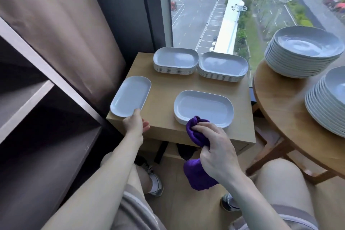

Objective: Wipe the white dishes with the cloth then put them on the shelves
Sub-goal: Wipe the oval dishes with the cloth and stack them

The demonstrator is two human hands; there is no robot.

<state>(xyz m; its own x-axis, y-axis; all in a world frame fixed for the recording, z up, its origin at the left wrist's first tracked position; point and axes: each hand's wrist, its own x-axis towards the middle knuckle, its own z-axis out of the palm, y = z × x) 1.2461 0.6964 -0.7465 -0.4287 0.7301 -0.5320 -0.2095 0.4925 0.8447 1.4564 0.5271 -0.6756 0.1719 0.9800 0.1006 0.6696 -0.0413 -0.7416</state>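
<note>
Left hand [135, 123], pinch on near edge of white dish [130, 95]; right hand [214, 149], fist round purple cloth [195, 130].

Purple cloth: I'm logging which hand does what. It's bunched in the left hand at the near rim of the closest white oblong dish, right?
No, wrong hand. The head view shows the purple cloth bunched in the right hand, at the near rim of the closest white oblong dish. The left hand holds another white oblong dish.
</note>
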